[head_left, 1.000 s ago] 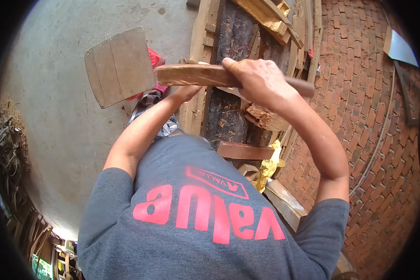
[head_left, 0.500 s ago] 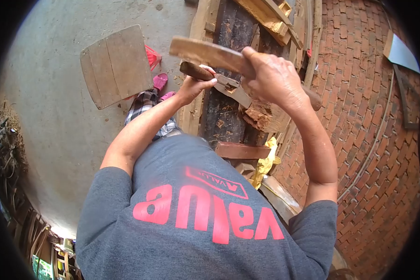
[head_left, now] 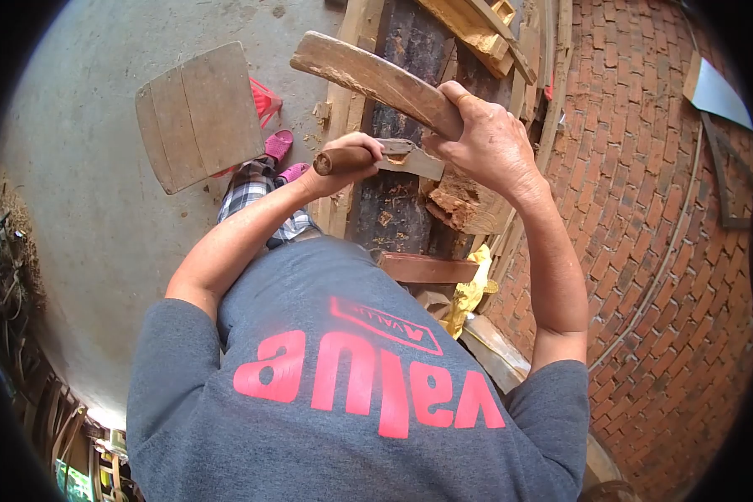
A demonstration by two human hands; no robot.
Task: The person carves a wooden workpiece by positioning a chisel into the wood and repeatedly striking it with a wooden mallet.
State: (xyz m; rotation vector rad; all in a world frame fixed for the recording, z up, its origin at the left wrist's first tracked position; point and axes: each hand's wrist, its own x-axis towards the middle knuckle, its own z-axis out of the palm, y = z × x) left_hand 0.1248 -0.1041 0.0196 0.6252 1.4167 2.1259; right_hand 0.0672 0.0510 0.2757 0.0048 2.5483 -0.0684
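Observation:
A wooden-handled chisel (head_left: pixel 343 161) is in my left hand (head_left: pixel 349 173), whose fingers wrap round it near the handle's front end. Its metal part lies over a pale piece of wood (head_left: pixel 420 162) that has a notch cut in it. My right hand (head_left: pixel 492 144) grips one end of a long, flat, worn wooden club (head_left: pixel 376 77), raised above the work and pointing to the upper left. Below my right hand is a rough, splintered wood block (head_left: pixel 468 203). Whether the chisel's tip touches the wood is hidden.
Dark, stained boards (head_left: pixel 396 209) run under the work between wooden beams. A reddish wooden bar (head_left: pixel 427 268) and a yellow cloth (head_left: pixel 470 293) lie nearer my body. On the left stands a wooden stool (head_left: pixel 199 117). Brick paving (head_left: pixel 636 167) is at the right.
The wooden club has risen a little and separated from the chisel's handle. My left hand has turned, and the handle's end now sits lower and points more towards me.

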